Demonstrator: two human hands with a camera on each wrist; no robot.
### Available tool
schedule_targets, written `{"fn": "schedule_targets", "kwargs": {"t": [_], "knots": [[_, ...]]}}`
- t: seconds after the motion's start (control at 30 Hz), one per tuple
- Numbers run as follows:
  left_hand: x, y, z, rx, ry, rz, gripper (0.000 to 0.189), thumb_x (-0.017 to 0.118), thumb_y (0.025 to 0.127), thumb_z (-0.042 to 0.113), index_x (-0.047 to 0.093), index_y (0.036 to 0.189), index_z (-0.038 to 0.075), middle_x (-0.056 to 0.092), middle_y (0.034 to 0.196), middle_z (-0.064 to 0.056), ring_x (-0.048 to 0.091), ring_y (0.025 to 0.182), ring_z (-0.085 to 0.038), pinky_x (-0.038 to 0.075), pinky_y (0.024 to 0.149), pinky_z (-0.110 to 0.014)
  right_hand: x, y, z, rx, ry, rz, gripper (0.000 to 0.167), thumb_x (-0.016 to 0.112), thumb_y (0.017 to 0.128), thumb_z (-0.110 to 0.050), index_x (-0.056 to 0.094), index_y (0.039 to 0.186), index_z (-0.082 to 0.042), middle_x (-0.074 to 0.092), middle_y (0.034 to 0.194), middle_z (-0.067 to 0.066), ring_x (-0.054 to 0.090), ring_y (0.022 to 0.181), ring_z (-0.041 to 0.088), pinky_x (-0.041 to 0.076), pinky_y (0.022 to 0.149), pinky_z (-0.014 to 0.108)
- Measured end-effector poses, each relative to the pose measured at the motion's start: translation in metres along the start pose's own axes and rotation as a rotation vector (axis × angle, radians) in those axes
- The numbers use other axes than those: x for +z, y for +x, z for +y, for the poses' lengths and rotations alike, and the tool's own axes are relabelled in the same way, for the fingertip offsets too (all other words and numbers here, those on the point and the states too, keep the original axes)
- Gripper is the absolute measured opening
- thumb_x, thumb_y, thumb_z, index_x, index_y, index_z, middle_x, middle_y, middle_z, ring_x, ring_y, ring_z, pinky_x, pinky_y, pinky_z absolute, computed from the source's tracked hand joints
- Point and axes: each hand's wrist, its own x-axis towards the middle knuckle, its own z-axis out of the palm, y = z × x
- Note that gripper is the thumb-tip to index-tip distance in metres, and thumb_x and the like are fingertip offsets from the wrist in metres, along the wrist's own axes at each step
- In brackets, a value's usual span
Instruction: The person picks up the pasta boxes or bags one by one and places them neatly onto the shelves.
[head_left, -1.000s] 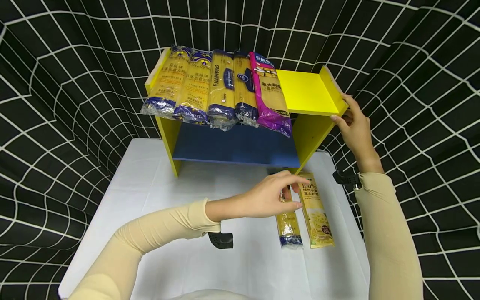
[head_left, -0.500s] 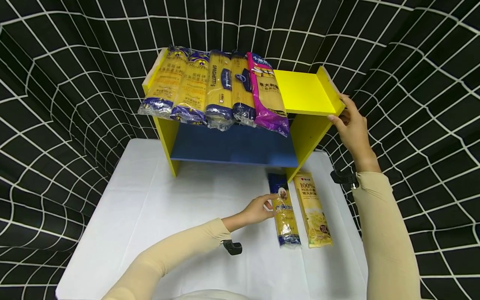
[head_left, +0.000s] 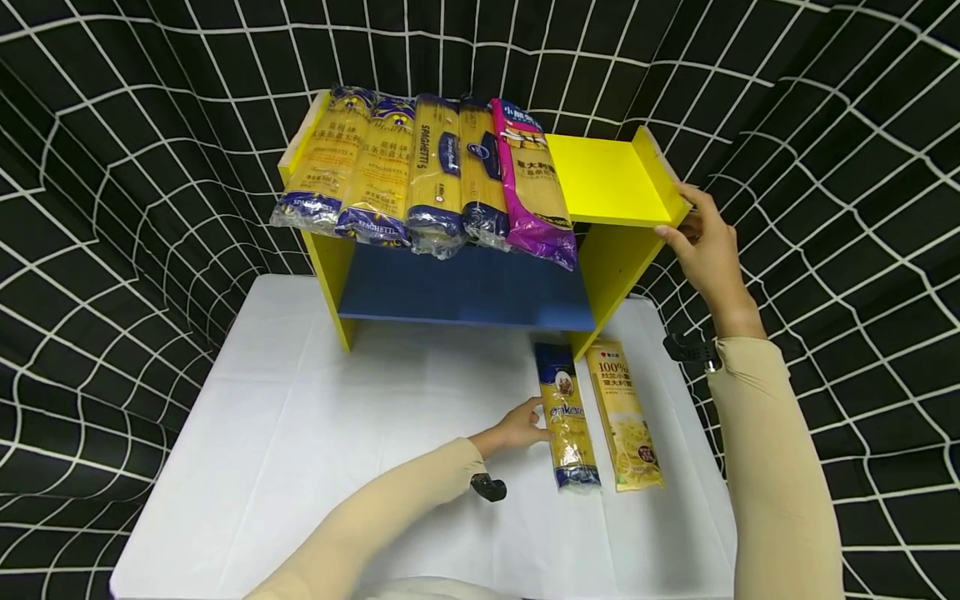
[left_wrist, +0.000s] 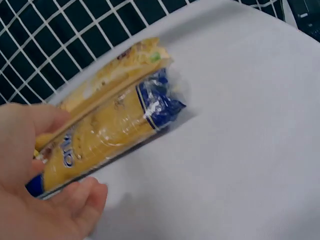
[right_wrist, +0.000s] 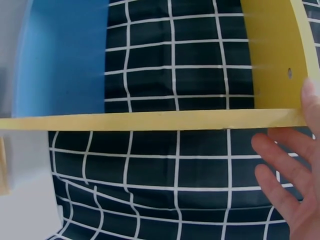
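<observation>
A spaghetti pack [head_left: 567,421] with blue ends lies flat on the white table. My left hand [head_left: 519,424] is at its left long edge, with thumb and fingers spread apart; in the left wrist view the pack [left_wrist: 112,127] stretches away beyond the left hand [left_wrist: 55,185]. A firm pinch is not visible. My right hand [head_left: 708,254] holds the upper right corner of the yellow and blue shelf [head_left: 626,258]. In the right wrist view, the right thumb lies against the yellow panel [right_wrist: 175,120], and the other fingers of the right hand [right_wrist: 295,170] extend on its other side.
Several pasta packs [head_left: 375,167] lie side by side on the shelf's sloping top, a pink-edged pack [head_left: 536,179] rightmost. Right of it shows bare yellow board [head_left: 603,179]. Another pasta pack [head_left: 624,417] lies on the table [head_left: 300,467]. Black grid cloth [head_left: 112,250] surrounds everything.
My left hand has come down from above the blue-ended spaghetti pack, touched its face, then slid to its left edge. The right hand keeps its hold on the shelf corner.
</observation>
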Motion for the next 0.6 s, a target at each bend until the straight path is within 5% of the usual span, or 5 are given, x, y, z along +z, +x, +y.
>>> {"fn": "schedule_targets", "kwargs": {"t": [0.3, 0.6], "knots": [[0.01, 0.007, 0.003, -0.019, -0.03, -0.04, 0.085, 0.073, 0.086, 0.028, 0.027, 0.156, 0.012, 0.051, 0.14, -0.021, 0.055, 0.127, -0.032, 0.051, 0.102, -0.041, 0.003, 0.001, 0.002, -0.006, 0.011, -0.004, 0.063, 0.062, 0.096, -0.031, 0.031, 0.148, -0.048, 0.06, 0.14, 0.013, 0.065, 0.107, 0.022, 0.046, 0.082, 0.008], [0.025, 0.019, 0.009, -0.117, -0.199, 0.075, 0.084, 0.077, 0.08, 0.02, 0.035, 0.152, 0.01, 0.062, 0.118, -0.018, 0.063, 0.09, -0.017, 0.054, 0.069, -0.025, 0.001, 0.0, 0.003, 0.003, 0.011, -0.004, 0.063, 0.062, 0.096, -0.03, 0.031, 0.148, -0.049, 0.059, 0.141, 0.012, 0.063, 0.105, 0.013, 0.046, 0.083, 0.009]]}}
